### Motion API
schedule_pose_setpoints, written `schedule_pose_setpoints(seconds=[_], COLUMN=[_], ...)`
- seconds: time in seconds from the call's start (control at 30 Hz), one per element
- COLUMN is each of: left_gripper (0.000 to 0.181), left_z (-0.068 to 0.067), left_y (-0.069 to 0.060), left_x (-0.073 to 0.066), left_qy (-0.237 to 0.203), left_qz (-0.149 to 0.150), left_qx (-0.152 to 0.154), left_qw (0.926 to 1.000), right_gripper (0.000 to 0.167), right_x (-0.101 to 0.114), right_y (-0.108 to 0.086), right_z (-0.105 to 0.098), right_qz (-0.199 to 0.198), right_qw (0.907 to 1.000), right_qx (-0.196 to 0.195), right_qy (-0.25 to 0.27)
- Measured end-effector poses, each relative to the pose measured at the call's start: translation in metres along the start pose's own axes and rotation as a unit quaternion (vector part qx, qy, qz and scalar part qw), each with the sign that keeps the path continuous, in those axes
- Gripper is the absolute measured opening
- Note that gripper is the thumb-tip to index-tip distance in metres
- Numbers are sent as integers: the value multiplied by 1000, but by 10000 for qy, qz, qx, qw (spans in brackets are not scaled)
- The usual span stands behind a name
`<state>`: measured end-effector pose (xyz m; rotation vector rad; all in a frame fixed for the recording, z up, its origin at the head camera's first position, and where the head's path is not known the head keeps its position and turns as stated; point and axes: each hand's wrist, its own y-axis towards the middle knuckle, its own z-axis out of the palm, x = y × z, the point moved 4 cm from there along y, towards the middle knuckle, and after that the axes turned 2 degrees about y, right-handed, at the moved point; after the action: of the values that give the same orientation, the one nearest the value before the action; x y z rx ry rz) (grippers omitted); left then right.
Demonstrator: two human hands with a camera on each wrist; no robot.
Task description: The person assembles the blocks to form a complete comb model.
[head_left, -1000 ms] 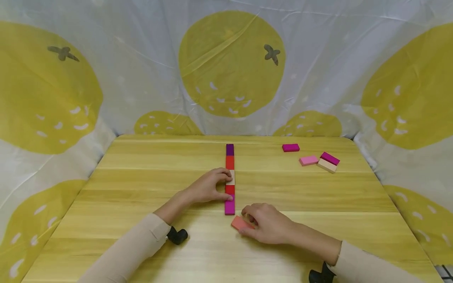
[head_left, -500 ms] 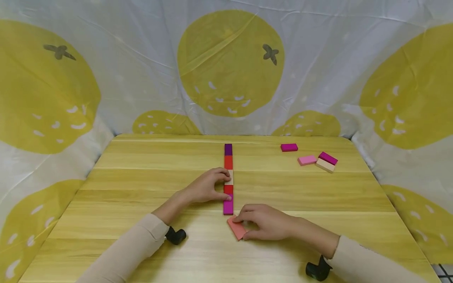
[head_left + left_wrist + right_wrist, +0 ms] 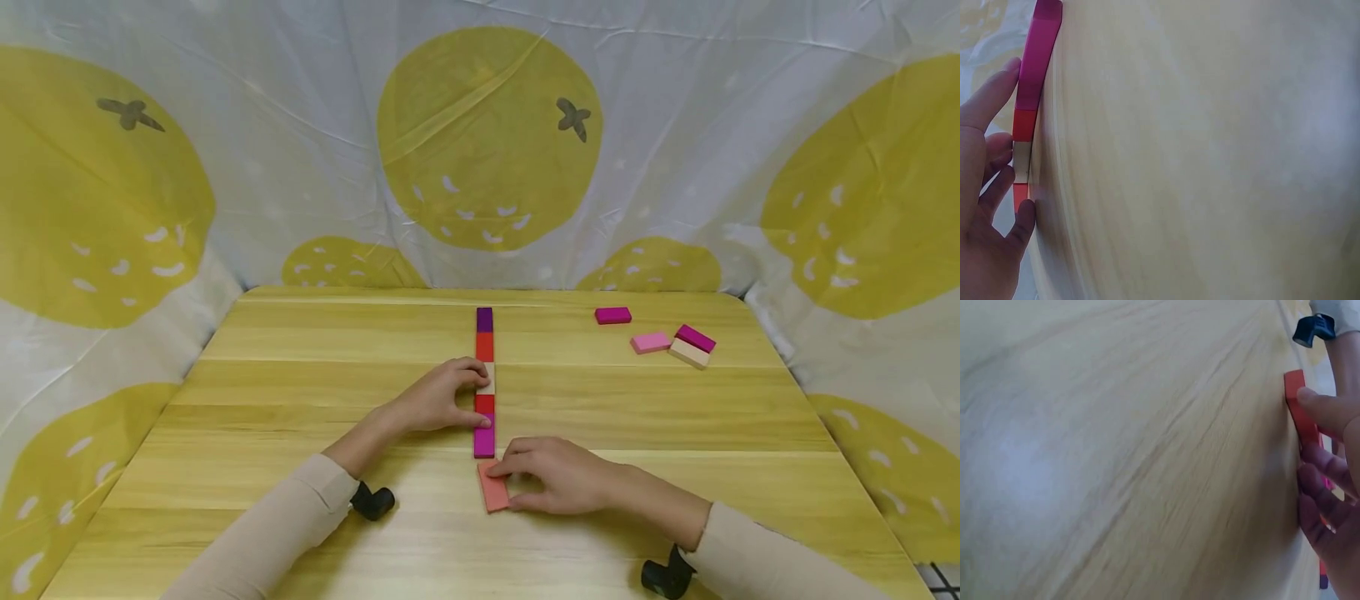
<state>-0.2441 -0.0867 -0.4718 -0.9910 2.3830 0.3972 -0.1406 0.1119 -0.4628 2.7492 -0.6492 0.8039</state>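
A straight row of flat blocks runs away from me: a magenta block nearest, then a red block, a beige block, an orange-red block and a purple block. My left hand rests against this row, thumb on the magenta block and fingertips by the beige one. Just in front of the row's near end lies a coral block, slightly slanted. Thumb and fingers of my right hand pinch that coral block. The right wrist view also shows the thumb on the coral block.
At the back right of the wooden table lie a magenta block, a pink block, and another magenta block touching a beige block. A patterned cloth hangs behind the table.
My right hand has taken hold of the coral block and turned it from a sideways slant to nearly in line with the row. My left hand stays on the row.
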Motion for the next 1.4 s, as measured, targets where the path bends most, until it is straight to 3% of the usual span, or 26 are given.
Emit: schedule_pose_setpoints(seconds=[0.33, 1.4], left_gripper=[57, 57], left_z=[-1, 1], left_y=[1, -1], left_x=[-1, 2], left_qy=[21, 33], left_qz=[-41, -57], left_qx=[-8, -29], left_qw=[10000, 10000], right_gripper=[35, 37], right_x=[4, 2], right_y=[9, 10], right_z=[4, 11], right_qz=[323, 439], right_qw=[9975, 9971], right_qx=[-286, -348], right_qy=[-557, -519])
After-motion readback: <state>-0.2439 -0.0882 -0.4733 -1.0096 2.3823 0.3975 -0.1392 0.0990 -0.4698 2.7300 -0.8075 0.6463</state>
